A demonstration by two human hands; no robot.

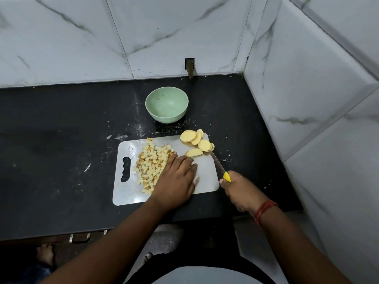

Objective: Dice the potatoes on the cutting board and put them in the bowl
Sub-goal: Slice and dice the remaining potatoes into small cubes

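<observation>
A white cutting board [205,177] lies on the black counter. A heap of diced potato [150,162] covers its left half. Several round potato slices [196,142] sit at its far right corner, some hanging over the edge. My left hand [176,181] lies flat on the board with fingers apart, its edge against the right side of the dice. My right hand [240,189] grips a yellow-handled knife [219,167], whose tip touches the nearest slices. A pale green bowl [166,116] stands empty behind the board.
The black counter [61,150] stretches left of the board, with a few scraps on it. Marble-tiled walls close in at the back and right. The counter's front edge runs just below the board.
</observation>
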